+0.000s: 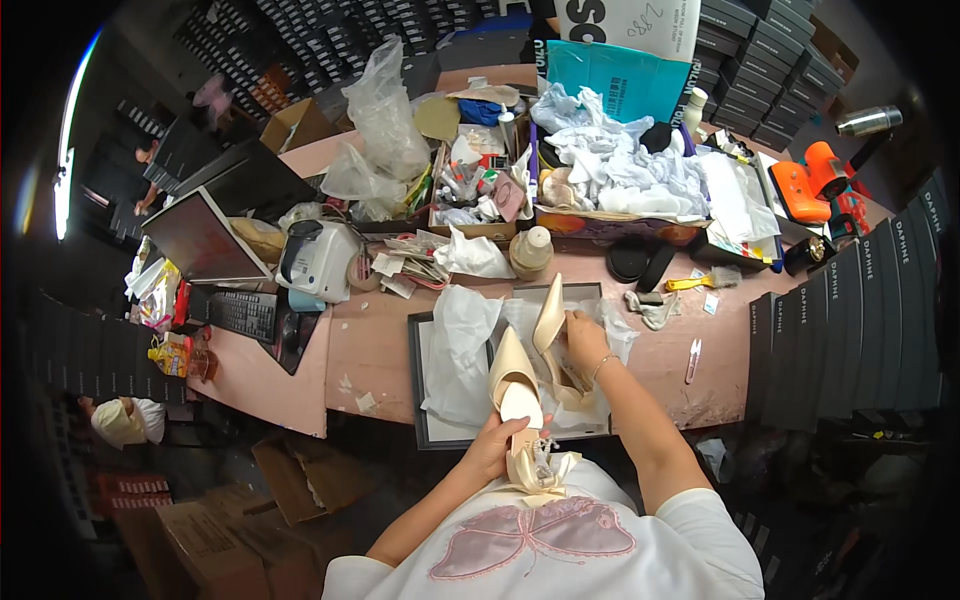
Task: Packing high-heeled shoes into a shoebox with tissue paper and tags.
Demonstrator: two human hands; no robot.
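Note:
My left hand (488, 450) is closed around the middle of a cream pointed-toe shoe (512, 365), held close to my body. Its toe points away from me, and a cream bow with straps hangs at the heel end. A matching cream shoe (549, 322) is gripped along its side by my right hand (586, 342), over the right part of an open shoebox (424, 405). My fingers partly hide this second shoe. White tissue paper (457, 350) lies crumpled in the box, which sits at the near edge of the pink table.
Stacked dark shoeboxes (850, 320) rise at the right. A yellow-handled brush (704, 282), small snips (692, 361) and a cream bottle (531, 252) stand or lie beyond the box. Farther back is a bin of crumpled paper (625, 160); a monitor (205, 240) and keyboard (238, 312) are left.

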